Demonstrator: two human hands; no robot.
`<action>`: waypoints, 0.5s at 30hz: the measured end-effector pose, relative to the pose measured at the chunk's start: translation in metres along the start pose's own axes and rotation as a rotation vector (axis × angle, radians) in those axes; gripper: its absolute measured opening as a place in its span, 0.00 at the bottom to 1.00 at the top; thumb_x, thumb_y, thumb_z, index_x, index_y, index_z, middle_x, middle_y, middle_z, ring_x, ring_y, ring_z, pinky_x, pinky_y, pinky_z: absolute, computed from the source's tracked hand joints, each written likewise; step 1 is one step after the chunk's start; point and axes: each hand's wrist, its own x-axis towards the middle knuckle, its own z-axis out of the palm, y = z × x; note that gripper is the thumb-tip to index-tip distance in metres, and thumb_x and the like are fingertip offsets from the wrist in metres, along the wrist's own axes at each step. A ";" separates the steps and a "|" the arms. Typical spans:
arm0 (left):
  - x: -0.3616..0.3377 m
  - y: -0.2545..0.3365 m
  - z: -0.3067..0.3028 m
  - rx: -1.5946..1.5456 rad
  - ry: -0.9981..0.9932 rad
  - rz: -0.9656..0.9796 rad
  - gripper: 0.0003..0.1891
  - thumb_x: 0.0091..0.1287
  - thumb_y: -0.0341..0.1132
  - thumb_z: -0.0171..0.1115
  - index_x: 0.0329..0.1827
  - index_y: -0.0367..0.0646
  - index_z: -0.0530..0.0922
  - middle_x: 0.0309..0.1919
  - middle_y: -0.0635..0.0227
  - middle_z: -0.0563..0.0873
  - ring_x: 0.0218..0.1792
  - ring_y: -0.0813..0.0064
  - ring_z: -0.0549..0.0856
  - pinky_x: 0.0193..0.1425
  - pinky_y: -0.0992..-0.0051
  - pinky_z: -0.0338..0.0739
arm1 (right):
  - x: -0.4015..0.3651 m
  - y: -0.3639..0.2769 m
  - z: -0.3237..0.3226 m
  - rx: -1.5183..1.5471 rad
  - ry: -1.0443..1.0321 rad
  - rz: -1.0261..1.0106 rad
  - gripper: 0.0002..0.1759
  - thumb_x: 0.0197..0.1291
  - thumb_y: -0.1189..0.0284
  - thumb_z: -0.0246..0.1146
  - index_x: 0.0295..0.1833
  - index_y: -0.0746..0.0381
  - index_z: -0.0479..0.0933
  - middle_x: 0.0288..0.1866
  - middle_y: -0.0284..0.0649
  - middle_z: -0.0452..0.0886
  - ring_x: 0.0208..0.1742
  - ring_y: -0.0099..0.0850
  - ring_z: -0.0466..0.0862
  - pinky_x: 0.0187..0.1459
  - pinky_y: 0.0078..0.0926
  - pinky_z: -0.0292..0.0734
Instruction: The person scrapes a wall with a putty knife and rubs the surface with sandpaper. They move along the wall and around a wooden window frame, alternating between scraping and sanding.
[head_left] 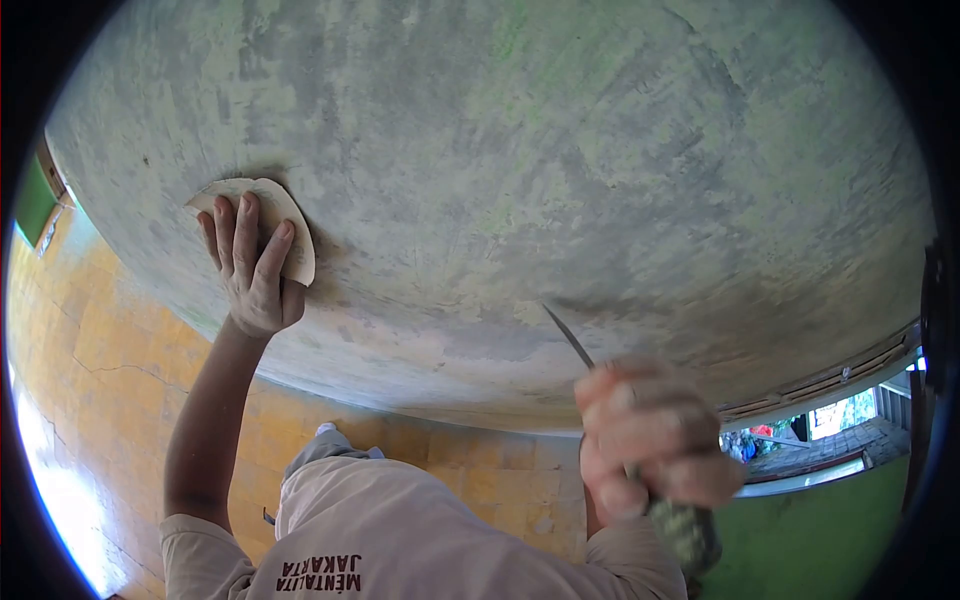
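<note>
My left hand [257, 265] is raised against a mottled grey-green wall [480, 170], fingers spread over a pale, round-edged sheet [285, 215] that it presses to the surface. At the lower right, my right hand [655, 435] is closed round a tool with a thin, dark, pointed blade [568, 335]. The blade's tip points up and left and appears close to the wall; whether it touches cannot be made out. Below the fist a greenish, textured part [685, 535] shows, blurred. Motion smears the right hand.
Orange-yellow floor tiles [110, 340] lie along the left and below the wall. A green wall [800, 540] stands at the lower right, beneath a window opening [840, 415]. A green panel [35, 200] is at the far left.
</note>
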 end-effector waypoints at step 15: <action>0.000 0.001 -0.001 0.038 -0.024 0.021 0.23 0.64 0.32 0.39 0.64 0.39 0.66 0.68 0.38 0.62 0.72 0.37 0.54 0.73 0.40 0.41 | -0.014 -0.006 -0.012 -0.098 0.026 -0.060 0.20 0.52 0.73 0.70 0.34 0.58 0.61 0.22 0.40 0.77 0.23 0.33 0.77 0.29 0.38 0.81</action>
